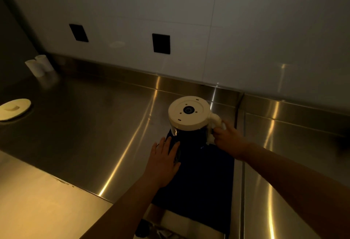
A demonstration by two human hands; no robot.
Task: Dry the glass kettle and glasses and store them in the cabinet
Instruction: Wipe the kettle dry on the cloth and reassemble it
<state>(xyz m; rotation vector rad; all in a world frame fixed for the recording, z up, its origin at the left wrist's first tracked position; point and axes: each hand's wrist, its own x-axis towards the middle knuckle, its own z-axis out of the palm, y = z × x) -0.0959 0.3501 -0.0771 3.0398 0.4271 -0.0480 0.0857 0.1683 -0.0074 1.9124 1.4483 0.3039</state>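
A person's two bare arms reach across a stainless steel counter (94,125) toward a glass kettle (187,123) standing upside down, white base uppermost, on a dark blue cloth (204,182). The left hand (163,161), fingers straight and spread wide, lies flat against the kettle's glass wall at about 7 o'clock from the base. The right hand (227,136) curls around the white handle at 3 o'clock, holding it firmly. The step in hand appears to be drying: the kettle is draining or being steadied on the cloth, not yet headed for storage. The next move likely calls for a firm hold on the handle while the cloth is drawn around the wet glass, which may be slippery. Farther off, at 9 o'clock, a round white lid (15,109) lies on the counter; at 10 o'clock two white cups (39,65) stand by the wall. Two dark outlets (161,43) sit on the white backsplash at 12 o'clock. No cabinet is in view
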